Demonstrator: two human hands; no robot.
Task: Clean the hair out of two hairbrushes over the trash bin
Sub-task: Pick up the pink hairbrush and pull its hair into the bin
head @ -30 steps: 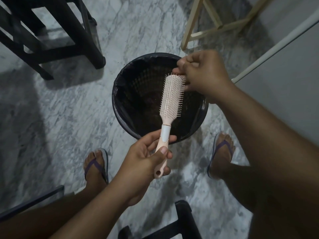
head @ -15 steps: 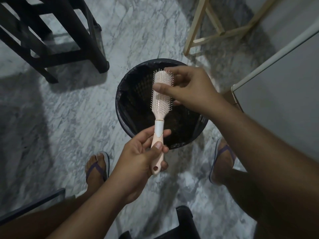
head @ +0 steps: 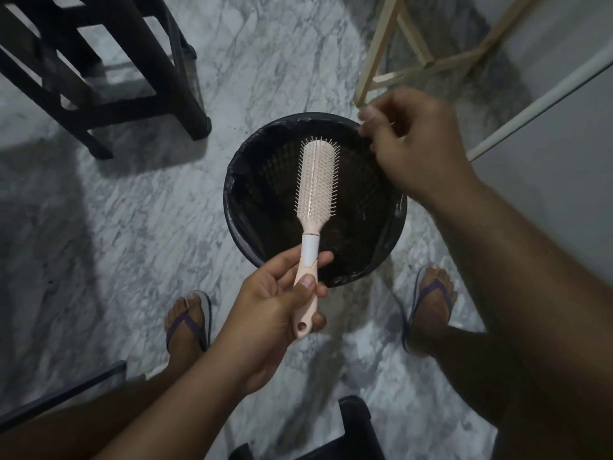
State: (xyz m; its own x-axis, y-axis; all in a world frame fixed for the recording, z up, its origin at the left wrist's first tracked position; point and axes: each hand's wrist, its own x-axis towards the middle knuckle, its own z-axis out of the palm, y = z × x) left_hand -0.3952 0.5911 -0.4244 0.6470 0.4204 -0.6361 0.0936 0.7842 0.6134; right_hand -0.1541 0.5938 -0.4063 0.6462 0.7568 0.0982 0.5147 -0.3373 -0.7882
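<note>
A pale pink hairbrush [head: 316,179] with a white collar points bristles-up over the black-lined round trash bin [head: 229,197]. My left hand [head: 275,313] grips its handle below the bin's near rim. Off the brush, my right hand [head: 414,147] hovers above the bin's far right rim. Its thumb and fingertips are pinched together, and any strands between them are too fine to see. Dark hair lies at the bottom of the bin. No second hairbrush is in view.
The bin stands on a marble floor. A dark stool [head: 99,78] is at the far left and a light wooden frame [head: 381,44] behind the bin. A white panel [head: 547,167] is on the right. My feet in flip-flops [head: 187,323] flank the bin.
My right hand has left the brush head and pulled up and to the right with its fingers pinched. The brush now faces bristles-up, still held by its handle.
</note>
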